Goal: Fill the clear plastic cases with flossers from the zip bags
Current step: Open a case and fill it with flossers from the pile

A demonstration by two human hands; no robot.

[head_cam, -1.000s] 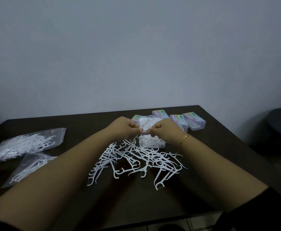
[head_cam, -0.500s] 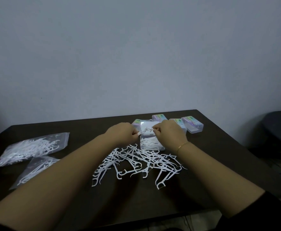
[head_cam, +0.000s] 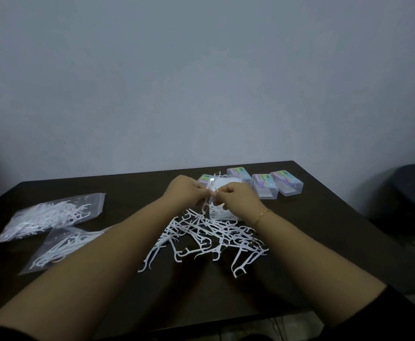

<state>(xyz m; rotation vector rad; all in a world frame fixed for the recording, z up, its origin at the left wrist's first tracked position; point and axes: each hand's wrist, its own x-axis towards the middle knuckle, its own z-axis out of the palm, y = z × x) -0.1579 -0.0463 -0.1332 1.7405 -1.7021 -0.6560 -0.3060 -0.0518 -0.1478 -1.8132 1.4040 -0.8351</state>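
Flossers [head_cam: 202, 236] lie in a loose white heap on the dark table [head_cam: 324, 225], dumped near my forearms so I can pick from them without digging in a bag. My left hand [head_cam: 185, 191] and right hand [head_cam: 238, 196] meet just above the open case [head_cam: 222, 212], and both pinch a small bunch of flossers [head_cam: 211, 190] between curled fingertips. I judge I am squaring the bunch so it drops in flat; how many pieces are in the pinch I cannot tell. The open case sits at the far edge of the heap with its lid [head_cam: 223, 184] tipped up behind it, which keeps the mouth free for loading; some white pieces already show inside.

Closed cases with coloured labels [head_cam: 287, 185] stand in a row to the far right, set apart, probably because they are finished. Two zip bags [head_cam: 53, 214] lie well to the left, one partly over the other, both holding flossers for later.

Next I would lower the bunch into the case. The thin hooked ends tangle easily, so a stray piece could snag and pull out.
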